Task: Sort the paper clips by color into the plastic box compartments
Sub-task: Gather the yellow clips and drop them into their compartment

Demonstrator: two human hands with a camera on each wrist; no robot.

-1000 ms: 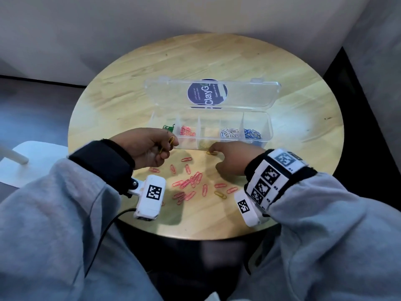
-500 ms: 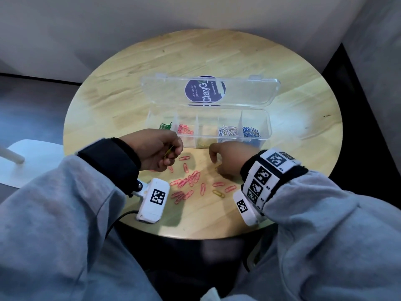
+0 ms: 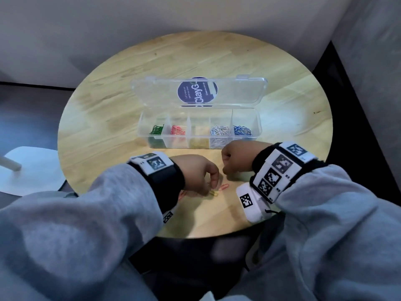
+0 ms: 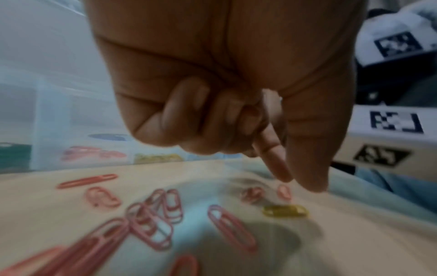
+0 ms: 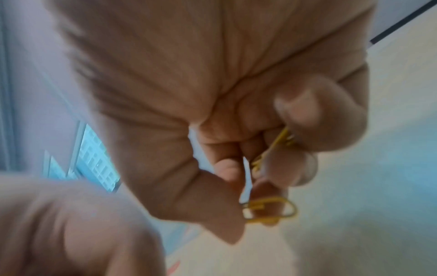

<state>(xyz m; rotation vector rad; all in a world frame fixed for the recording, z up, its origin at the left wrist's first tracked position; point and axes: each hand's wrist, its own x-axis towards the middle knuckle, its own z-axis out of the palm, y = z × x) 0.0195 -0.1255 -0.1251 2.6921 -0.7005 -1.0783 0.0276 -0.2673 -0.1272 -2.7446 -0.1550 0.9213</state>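
A clear plastic box (image 3: 259,124) stands open on the round table, holding green (image 3: 156,129), pink (image 3: 178,130), yellow (image 3: 199,143), white (image 3: 220,131) and blue (image 3: 242,130) clips in separate compartments. My left hand (image 3: 211,189) (image 4: 299,184) points thumb and forefinger down just above a loose yellow clip (image 3: 213,193) (image 4: 286,211). Its other fingers are curled, and their contents are hidden. Several pink clips (image 4: 153,224) lie under and beside it. My right hand (image 3: 225,166) (image 5: 267,186) is a fist gripping yellow clips (image 5: 272,210) just in front of the box.
The box lid (image 3: 198,92) leans back behind the compartments. A single pink clip (image 3: 224,187) lies between my hands. The table's near edge (image 3: 206,236) is close below my wrists. A white chair seat (image 3: 30,170) sits off the left side.
My left hand has turned palm down and moved right and nearer, over the loose clips. My right hand has closed into a fist near the box front.
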